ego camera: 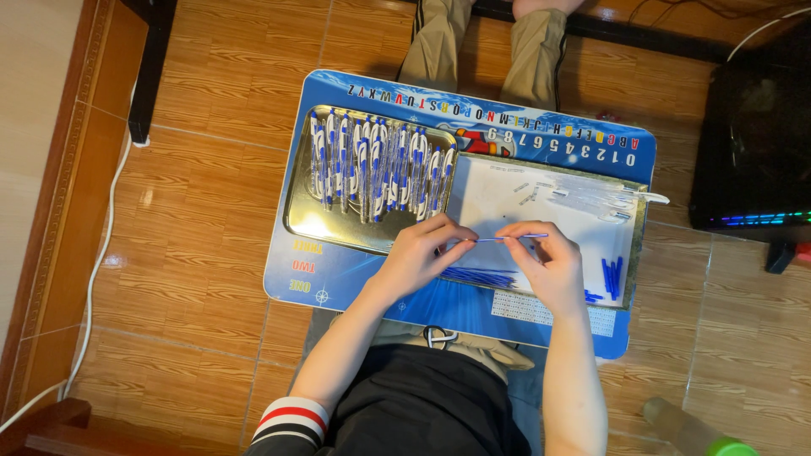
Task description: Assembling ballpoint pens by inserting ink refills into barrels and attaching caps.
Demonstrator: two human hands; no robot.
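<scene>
A thin blue pen refill (511, 238) sits level between the two hands, just above the near edge of the white sheet (541, 207). The left hand (420, 253) has it pinched at one end, fingers curled tight around the tip. The right hand (549, 262) pinches the other end, thumb and forefinger closed on it, the rest of the fingers folded in.

Right under the hands lies a loose bundle of blue refills (481, 276) on the sheet's near edge. Off to the right, a small cluster of short blue pen parts (612, 277), standing apart from that bundle. At the far side of the sheet, a scatter of clear pen pieces (591, 201) and tiny bits, too small to tell what kind.

To the left, touching the sheet, a metal tray (304, 215) holds a row of finished blue-and-white pens (380, 165), packed side by side along its far half.

All of it rests on a blue lap tabletop (338, 274) printed with letters and numerals, set over the person's knees. Beyond it, another person's legs in tan trousers (486, 46) on the wooden tile floor (203, 169), and a white cable (93, 279) trails along the left.
</scene>
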